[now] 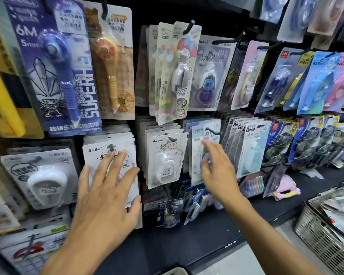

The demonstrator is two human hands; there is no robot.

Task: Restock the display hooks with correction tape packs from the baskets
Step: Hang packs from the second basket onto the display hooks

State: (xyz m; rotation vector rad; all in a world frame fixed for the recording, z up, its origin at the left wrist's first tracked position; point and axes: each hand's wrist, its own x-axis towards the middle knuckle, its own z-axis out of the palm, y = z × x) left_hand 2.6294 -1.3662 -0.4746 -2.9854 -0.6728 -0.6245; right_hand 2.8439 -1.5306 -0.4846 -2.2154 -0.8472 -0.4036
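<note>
Correction tape packs hang in rows on black display hooks. My left hand [107,187] lies spread with straight fingers on the front white BoBo pack [99,153] of a thick stack in the lower row. My right hand [216,169] reaches with relaxed fingers to a pale blue-and-white pack [197,147] hanging on the hook [213,132] two stacks to the right; its fingertips touch the pack's face. Between the two hands hangs another white BoBo pack [165,157]. Neither hand holds a pack.
A grey wire basket [326,231] holding packs stands at the lower right. Loose packs [195,203] and a pink item [286,187] lie on the black shelf ledge [226,221]. A rim of another basket [173,271] shows at the bottom edge.
</note>
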